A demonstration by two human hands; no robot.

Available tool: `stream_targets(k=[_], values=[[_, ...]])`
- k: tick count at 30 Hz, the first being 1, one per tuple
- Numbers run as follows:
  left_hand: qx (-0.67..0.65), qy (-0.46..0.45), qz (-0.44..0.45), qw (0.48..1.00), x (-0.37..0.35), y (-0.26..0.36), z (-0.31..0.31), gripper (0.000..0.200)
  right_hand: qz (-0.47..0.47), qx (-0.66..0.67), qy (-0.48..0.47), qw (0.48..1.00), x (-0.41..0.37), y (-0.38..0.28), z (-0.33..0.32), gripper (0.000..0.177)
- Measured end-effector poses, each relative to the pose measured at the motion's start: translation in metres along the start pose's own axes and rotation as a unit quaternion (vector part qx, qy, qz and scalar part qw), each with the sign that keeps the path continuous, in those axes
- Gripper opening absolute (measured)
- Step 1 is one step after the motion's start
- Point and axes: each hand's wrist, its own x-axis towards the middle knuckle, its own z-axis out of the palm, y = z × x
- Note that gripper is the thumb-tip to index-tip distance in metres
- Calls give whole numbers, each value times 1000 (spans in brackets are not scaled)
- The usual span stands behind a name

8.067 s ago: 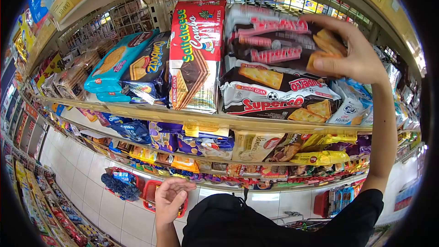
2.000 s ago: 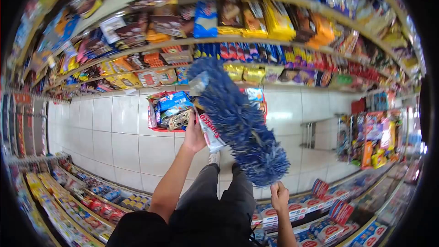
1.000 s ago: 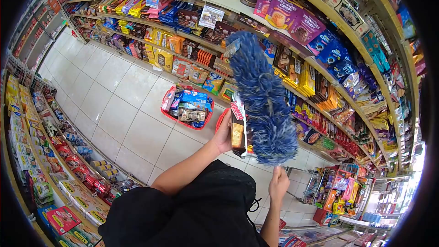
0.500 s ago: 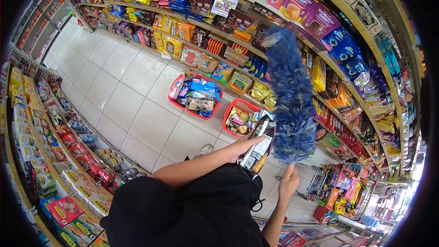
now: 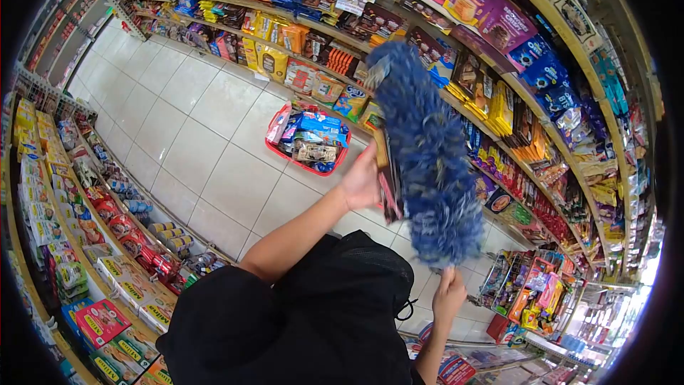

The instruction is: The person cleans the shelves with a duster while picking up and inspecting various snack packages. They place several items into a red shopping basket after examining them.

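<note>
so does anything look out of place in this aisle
A red basket heaped with snack packs sits out on the floor tiles. The left hand holds a pack beside the blue duster in the right hand.

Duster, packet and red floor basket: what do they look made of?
Duster: shaggy blue fibres, probably synthetic, matte, with paler strands; the outline is fluffy.
Packet in the left hand: thin film, probably plastic, with a glossy print; it is seen edge-on, so this is uncertain.
Red basket: likely rigid moulded plastic, going by its smooth, even red rim.
</note>
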Motion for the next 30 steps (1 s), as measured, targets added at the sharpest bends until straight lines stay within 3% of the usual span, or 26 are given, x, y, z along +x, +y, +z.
stream_targets(k=[1,3,6,9,11,12,13,15,16,19,20,21,23,27,30], values=[[34,88,-67,993,-10,-9,13,66,10,-3,13,1000,9,-5,11,37],[69,84,-72,991,-9,-48,3,65,18,27,31,999,31,-16,24,39],[-12,127,-71,989,-13,-65,0,63,31,85,44,995,39,-19,25,40],[-43,58,-38,997,-11,-30,14,65,18,135,28,990,25,-8,14,36],[-48,46,9,998,-9,-7,5,67,3,141,-17,990,10,17,5,34],[-54,91,38,994,-4,2,-5,70,-11,120,-35,992,3,24,0,33],[-53,94,40,993,-8,12,11,63,-25,99,-52,993,-4,29,-6,33],[-66,68,75,993,4,15,-44,54,-52,51,-75,995,-2,34,-7,32],[37,53,90,994,10,15,-48,46,-64,23,-80,995,0,38,-1,32],[135,230,34,963,-3,-6,-25,52,-20,3,-65,998,13,32,23,33],[192,274,-75,939,0,-10,-41,62,-5,13,-41,999,21,22,32,34],[232,265,-122,928,-5,-16,-13,68,7,24,-17,1000,29,13,38,35],[270,237,-130,924,-9,-32,-14,66,55,34,-12,998,41,-4,34,37],[110,231,-63,965,-2,-24,-28,56,41,104,-10,994,30,7,27,41],[52,240,9,969,7,-5,-50,39,-13,77,-51,996,12,26,12,41]])
